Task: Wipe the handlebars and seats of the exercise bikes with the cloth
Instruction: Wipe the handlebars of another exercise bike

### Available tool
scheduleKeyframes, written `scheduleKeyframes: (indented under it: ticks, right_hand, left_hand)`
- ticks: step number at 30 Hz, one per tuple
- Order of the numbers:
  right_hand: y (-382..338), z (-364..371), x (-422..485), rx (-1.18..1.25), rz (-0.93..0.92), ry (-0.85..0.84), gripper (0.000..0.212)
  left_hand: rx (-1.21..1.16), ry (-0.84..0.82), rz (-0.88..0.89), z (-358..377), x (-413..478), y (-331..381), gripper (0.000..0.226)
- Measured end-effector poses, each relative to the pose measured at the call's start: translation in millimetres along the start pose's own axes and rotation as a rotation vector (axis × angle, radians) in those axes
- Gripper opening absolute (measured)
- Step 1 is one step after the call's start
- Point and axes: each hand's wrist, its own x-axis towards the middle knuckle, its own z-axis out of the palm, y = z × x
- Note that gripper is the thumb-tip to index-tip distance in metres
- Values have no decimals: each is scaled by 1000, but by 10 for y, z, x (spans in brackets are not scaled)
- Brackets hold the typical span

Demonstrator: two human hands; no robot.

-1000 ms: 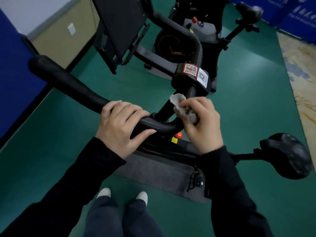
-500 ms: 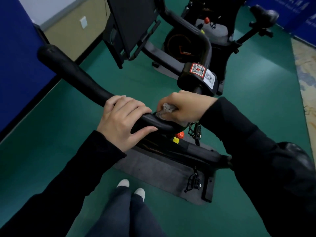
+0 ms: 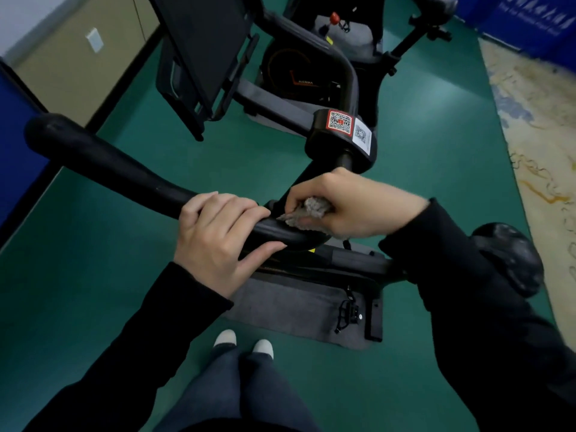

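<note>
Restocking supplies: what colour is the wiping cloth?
Grey, speckled-looking cloth bunched in the right hand; head view.

A smooth green floor [image 3: 436,169] fills the room. At far left, a beige wall panel [image 3: 62,73] bears a white switch plate [image 3: 94,39], beside a dark blue board [image 3: 15,151]. Cream marbled flooring [image 3: 542,126] lies right, and a blue printed banner [image 3: 530,23] stands far right.

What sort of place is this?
Most likely a gym or fitness room: an exercise bike with a handlebar and saddle, a second bike beyond it, and QR-code stickers, as on shared equipment.
</note>
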Motion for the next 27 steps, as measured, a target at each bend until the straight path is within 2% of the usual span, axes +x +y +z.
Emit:
scheduleKeyframes:
  ticks: [5,8,10,14,17,22,27]
  right_hand:
    - [22,137,-9,-49,-33,131,23]
    - [86,234,-171,-4,-97,277,25]
    - [153,400,-294,14,-98,426,32]
    - [357,731,-384,24,40,825,36]
    - [428,901,-382,243,147,1026,34]
    - [299,1075,-327,488,195,1176,25]
    - [323,1015,-238,532,220,1217,26]
  left_hand:
    - [10,-34,-4,-25,4,21,42]
    - [4,-42,-10,-45,12,43,43]
    - [13,-42,-25,-47,24,74,43]
    - [59,-45,-56,-39,80,189,41]
    - [70,-101,-63,-4,146,306,40]
    - [72,-169,-61,53,190,497,39]
    - [86,-183,-59,57,164,543,38]
